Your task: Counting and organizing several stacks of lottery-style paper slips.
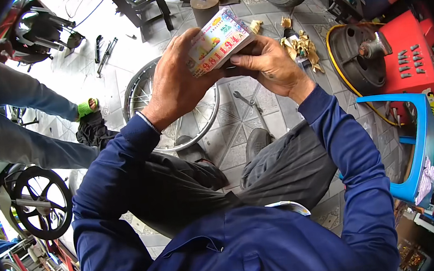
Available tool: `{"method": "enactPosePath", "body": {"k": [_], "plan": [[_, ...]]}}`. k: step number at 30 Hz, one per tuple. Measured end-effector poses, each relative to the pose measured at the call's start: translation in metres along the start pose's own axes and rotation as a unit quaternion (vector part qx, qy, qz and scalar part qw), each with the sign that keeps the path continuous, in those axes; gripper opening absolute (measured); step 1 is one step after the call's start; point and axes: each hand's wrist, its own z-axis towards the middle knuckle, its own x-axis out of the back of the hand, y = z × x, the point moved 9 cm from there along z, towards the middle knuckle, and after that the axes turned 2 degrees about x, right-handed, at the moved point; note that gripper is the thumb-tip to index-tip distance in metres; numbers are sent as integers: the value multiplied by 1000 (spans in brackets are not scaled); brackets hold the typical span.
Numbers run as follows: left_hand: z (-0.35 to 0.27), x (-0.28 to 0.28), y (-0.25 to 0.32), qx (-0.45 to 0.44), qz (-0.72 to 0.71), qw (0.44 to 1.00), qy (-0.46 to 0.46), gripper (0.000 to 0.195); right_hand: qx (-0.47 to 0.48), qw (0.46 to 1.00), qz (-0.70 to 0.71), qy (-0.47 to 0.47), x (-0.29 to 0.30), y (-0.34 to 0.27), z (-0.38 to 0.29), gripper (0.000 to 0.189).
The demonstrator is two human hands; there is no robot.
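Note:
A thick stack of colourful printed paper tickets [221,37], like lottery tickets, is held up in front of me between both hands. My left hand [180,76] grips its left end, with the fingers partly hidden by the stack. At the lower right corner, my right hand [278,63] holds it from below, the thumb along the near edge. The top ticket faces up and bears numbers and writing. Under my left hand, a spoked wheel rim [127,101] lies on the tiled floor. An open-ended wrench [243,98] lies between it and my right knee.
A person in jeans [32,88] and a green sandal [88,108] stands at left, near motorcycle wheels [66,199]. Crumpled brown paper [302,47] lies ahead. On the right are a red machine [411,77] with a metal wheel [350,54] and a blue plastic stool [422,115].

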Motion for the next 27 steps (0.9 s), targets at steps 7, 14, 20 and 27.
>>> {"method": "enactPosePath", "body": {"k": [7, 14, 20, 27], "plan": [[-3, -19, -40, 170, -362, 911, -103, 89, -13, 1000, 19, 4, 14, 2, 4, 31], [-7, -15, -38, 158, -355, 918, -80, 91, -11, 1000, 4, 6, 15, 6, 2, 34], [-11, -18, -42, 166, -234, 955, -82, 90, -8, 1000, 12, -3, 5, 5, 2, 35], [-16, -6, -37, 154, -226, 960, -61, 94, -34, 999, 2, -8, -11, -6, -10, 32]]}}
